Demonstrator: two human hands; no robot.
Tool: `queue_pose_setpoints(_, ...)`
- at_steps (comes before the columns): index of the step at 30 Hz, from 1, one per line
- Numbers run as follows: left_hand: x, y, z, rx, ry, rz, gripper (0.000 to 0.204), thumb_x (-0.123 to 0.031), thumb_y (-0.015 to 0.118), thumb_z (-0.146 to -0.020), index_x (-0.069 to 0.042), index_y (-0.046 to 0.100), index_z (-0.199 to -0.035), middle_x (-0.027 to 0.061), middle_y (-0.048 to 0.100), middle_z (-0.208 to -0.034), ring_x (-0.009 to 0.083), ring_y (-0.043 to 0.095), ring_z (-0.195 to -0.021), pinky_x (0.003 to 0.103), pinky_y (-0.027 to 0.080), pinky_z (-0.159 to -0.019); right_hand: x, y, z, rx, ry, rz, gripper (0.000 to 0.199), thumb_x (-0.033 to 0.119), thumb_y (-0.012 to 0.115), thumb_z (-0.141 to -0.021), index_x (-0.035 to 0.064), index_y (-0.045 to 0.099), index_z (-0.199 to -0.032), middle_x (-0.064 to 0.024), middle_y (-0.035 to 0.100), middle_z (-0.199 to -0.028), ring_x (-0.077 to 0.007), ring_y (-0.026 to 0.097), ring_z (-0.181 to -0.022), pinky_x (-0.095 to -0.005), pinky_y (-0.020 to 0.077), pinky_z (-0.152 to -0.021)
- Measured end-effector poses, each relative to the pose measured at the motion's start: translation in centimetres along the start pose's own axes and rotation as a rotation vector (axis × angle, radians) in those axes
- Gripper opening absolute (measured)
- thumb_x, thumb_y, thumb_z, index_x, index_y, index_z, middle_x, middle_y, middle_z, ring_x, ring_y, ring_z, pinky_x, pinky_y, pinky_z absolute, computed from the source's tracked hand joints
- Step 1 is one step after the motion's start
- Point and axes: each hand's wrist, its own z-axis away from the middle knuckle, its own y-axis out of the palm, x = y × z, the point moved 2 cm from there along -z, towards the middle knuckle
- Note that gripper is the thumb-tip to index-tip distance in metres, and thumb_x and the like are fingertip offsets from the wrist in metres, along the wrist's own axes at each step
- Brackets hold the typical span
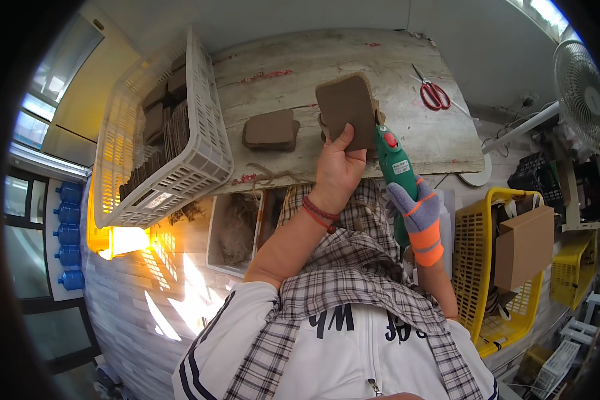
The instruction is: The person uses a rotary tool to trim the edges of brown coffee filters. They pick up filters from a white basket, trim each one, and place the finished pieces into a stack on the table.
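Observation:
My bare left hand [342, 161] grips a flat brown pad [347, 103] with rounded corners, the thumb lying across its face. Other brown layers show behind the pad's edges; how many I cannot tell. My right hand [415, 207], in a grey and orange glove, is wrapped round a green handheld power tool [395, 160] with a red button. The tool's head touches or almost touches the pad's lower right edge; its tip is hidden. Left of my left hand, a small stack of similar brown pads [270, 130] lies on the worn wooden table [260, 90].
A white plastic crate [210, 147] full of brown pads stands at the left. Red-handled scissors [435, 95] lie on the table's right side. A yellow basket [470, 267] with a cardboard box [523, 247] is right of me. A white fan [588, 93] stands far right. Below the table sits a scrap bin [233, 230].

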Motion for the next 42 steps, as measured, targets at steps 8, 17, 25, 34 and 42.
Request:
queue_pose_setpoints(8, 0.5, -1.4, 1.8, -0.008, -0.030, -0.175, 0.038, -0.002, 0.057, -0.087, -0.006, 0.046, -0.123, 0.0077, 0.054, -0.124, 0.0231, 0.052, -0.115, 0.038, 0.041, -0.102, 1.2, -0.5, -0.3, -0.031, -0.026, -0.012, 0.032, 0.016, 0.071, -0.081, -0.0018, 0.057, -0.102, -0.0026, 0.061, -0.071, -0.0065, 0.054, -0.054, -0.0194, 0.0433, -0.047)
queue_pose_setpoints(17, -2.8, -2.6, 2.6, 0.027, -0.054, -0.426, 0.038, -0.002, 0.059, -0.086, -0.005, 0.047, -0.122, 0.0097, 0.056, -0.121, 0.0237, 0.054, -0.112, 0.041, 0.045, -0.098, 1.0, -1.0, 0.2, 0.037, 0.004, -0.009, 0.029, 0.017, 0.071, -0.081, -0.0011, 0.057, -0.100, -0.0014, 0.061, -0.070, -0.0062, 0.054, -0.054, -0.0198, 0.0431, -0.049)
queue_pose_setpoints(25, -1.4, -3.4, 3.2, 0.027, -0.065, -0.252, 0.037, -0.004, 0.060, -0.086, -0.007, 0.049, -0.121, 0.0080, 0.058, -0.118, 0.0237, 0.057, -0.109, 0.042, 0.048, -0.095, 0.5, -0.3, 0.0, 0.053, 0.005, 0.013, 0.028, 0.016, 0.070, -0.082, 0.0001, 0.058, -0.101, -0.0006, 0.061, -0.071, -0.0050, 0.052, -0.055, -0.0191, 0.0411, -0.050)
queue_pose_setpoints(34, -1.7, -4.0, 3.1, 0.002, -0.036, -0.221, 0.039, -0.005, 0.060, -0.086, -0.008, 0.048, -0.123, 0.0079, 0.058, -0.119, 0.0238, 0.057, -0.108, 0.043, 0.047, -0.096, -0.1, -0.3, 0.3, 0.060, 0.006, 0.029, 0.029, 0.016, 0.070, -0.082, 0.0003, 0.058, -0.102, -0.0006, 0.061, -0.070, -0.0048, 0.052, -0.054, -0.0188, 0.0406, -0.048)
queue_pose_setpoints(42, -1.3, -4.5, 3.7, 0.020, -0.082, -0.295, 0.035, -0.005, 0.061, -0.086, -0.008, 0.051, -0.120, 0.0074, 0.057, -0.119, 0.0233, 0.057, -0.109, 0.041, 0.047, -0.095, 0.5, -0.7, 0.2, 0.053, -0.008, 0.042, 0.028, 0.017, 0.070, -0.081, 0.0006, 0.059, -0.101, -0.0008, 0.062, -0.070, -0.0050, 0.053, -0.054, -0.0186, 0.0413, -0.048)
